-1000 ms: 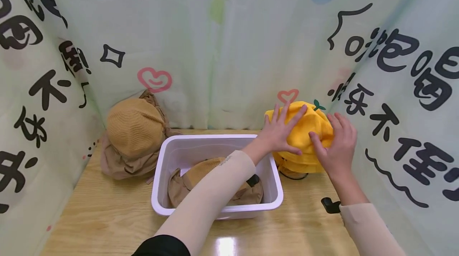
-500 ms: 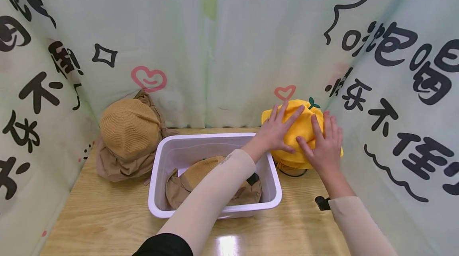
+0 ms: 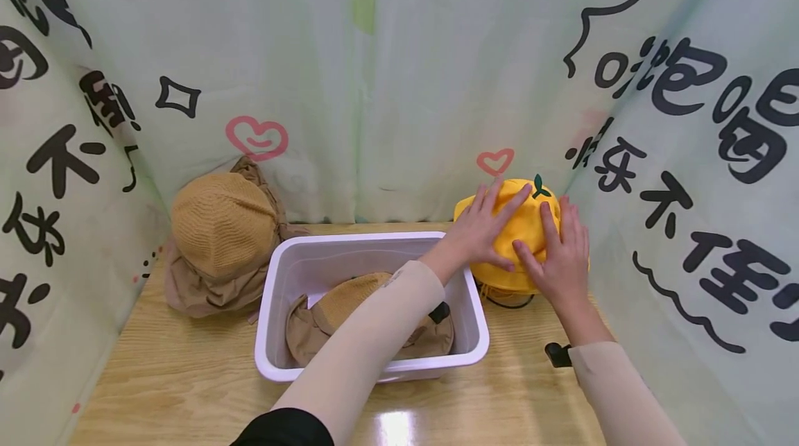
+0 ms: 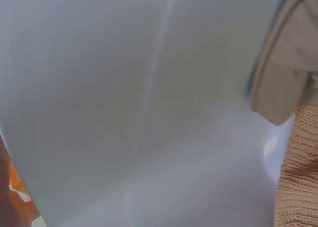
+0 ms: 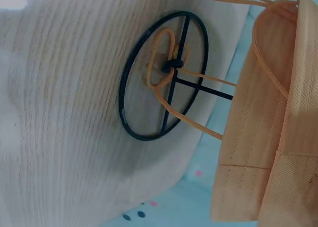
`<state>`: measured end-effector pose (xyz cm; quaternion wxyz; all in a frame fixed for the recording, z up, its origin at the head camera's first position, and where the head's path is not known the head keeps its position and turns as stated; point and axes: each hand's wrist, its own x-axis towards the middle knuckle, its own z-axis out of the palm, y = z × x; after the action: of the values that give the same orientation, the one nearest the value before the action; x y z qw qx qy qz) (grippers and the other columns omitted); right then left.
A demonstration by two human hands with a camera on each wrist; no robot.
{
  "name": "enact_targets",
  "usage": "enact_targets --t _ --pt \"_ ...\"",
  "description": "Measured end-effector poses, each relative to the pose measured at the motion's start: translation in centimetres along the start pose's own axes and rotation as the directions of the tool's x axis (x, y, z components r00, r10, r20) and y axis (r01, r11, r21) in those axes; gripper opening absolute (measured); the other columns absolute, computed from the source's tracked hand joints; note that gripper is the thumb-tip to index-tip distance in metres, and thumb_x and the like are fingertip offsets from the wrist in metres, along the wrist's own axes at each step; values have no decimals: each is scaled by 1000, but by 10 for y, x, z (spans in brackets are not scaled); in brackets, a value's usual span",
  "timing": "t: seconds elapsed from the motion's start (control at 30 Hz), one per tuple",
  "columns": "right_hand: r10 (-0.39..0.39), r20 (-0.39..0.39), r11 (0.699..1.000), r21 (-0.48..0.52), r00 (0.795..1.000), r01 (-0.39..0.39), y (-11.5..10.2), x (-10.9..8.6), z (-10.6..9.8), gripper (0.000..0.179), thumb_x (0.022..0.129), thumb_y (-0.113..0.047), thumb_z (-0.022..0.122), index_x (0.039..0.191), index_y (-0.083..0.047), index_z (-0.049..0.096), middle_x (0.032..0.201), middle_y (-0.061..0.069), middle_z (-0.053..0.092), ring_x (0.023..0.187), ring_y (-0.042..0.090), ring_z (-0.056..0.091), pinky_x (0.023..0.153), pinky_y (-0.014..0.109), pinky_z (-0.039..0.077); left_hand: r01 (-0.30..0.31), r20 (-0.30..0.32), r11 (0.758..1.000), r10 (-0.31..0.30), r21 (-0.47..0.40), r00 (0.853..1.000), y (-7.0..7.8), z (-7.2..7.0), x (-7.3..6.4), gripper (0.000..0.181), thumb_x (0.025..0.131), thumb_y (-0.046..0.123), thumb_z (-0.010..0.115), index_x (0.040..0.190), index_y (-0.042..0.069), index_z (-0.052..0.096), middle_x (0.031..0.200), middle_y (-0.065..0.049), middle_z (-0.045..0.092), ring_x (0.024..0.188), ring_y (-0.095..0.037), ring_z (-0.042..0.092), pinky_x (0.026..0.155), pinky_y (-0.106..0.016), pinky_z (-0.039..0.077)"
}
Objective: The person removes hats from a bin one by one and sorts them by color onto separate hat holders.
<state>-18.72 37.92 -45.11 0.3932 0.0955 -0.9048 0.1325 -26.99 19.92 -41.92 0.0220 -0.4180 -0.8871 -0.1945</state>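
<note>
currently, the sprout-topped yellow hat [image 3: 527, 224] sits on a black wire stand [image 5: 175, 77] beside the lilac bin [image 3: 356, 238]; left hand [image 3: 477, 232], fingers splayed wide, and right hand [image 3: 563, 259], thumb spread apart, touch its crown. the curtain's [image 3: 412, 85] lettering includes 乐 and 不.

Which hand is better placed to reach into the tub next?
Probably the left hand: its forearm crosses above the tub, and it rests on the yellow hat's side nearer the tub. The right hand is on that hat's farther side.
</note>
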Motion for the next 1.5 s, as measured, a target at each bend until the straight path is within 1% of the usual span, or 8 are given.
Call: enact_targets --t 0.33,0.6,0.83,1.2,1.27,1.33,1.43,1.5 --pt "72 107 996 47 992 -77 4 -20 11 87 91 -75 43 160 -28 17 165 22 14 144 53 27 105 73 31 55 124 996 -46 -71 991 7 4 -1 139 71 44 87 147 52 -29 167 -8 -9 155 -26 5 96 -41 53" --pt "114 150 983 129 982 -134 11 11 -3 83 94 -62 53 159 -18 26 164 16 23 140 51 33 109 69 30 67 111 996 -61 -58 992 11 -6 8 144 68 63 82 147 43 -36 167 -10 -11 153 -35 10 108 -47 44" --pt "212 377 947 150 902 -285 19 37 -10 84 93 -47 63 161 -25 19 166 5 21 149 38 27 111 68 26 124 152 991 -116 -42 982 10 -8 14 147 68 60 83 142 41 -43 167 -5 -12 151 -32 19 110 -46 42" --pt "366 523 876 85 770 -475 23 43 -17 90 93 -58 57 162 -30 6 160 21 30 134 52 39 104 70 31 92 138 995 -86 -34 987 3 -2 10 141 69 65 80 146 44 -36 167 -6 -13 153 -34 10 112 -50 38" --pt "371 477 873 112 797 -474 21 38 -17 93 92 -57 60 162 -30 6 162 18 27 136 50 38 106 70 31 43 123 999 -42 -5 991 3 -1 9 141 66 69 79 147 44 -35 165 -3 -23 154 -36 1 114 -52 34" --pt "351 366 891 153 862 -428 17 28 -14 97 88 -60 64 162 -30 9 164 14 24 141 46 34 110 68 28 -16 105 1000 14 15 994 3 0 9 142 65 69 80 148 45 -33 162 1 -33 154 -36 -7 116 -55 30" --pt "219 107 960 153 970 -233 10 8 -4 96 83 -65 65 159 -25 21 165 13 20 147 44 26 114 68 21 -80 96 996 76 41 992 5 -2 10 143 65 65 83 150 44 -30 157 6 -42 153 -35 -12 115 -56 31" --pt "85 -26 993 86 996 -83 7 -5 5 93 84 -70 60 157 -25 26 165 14 20 149 45 20 115 69 16 -92 98 993 86 68 992 5 -3 9 143 66 62 84 151 42 -29 157 6 -41 154 -35 -8 114 -56 33"
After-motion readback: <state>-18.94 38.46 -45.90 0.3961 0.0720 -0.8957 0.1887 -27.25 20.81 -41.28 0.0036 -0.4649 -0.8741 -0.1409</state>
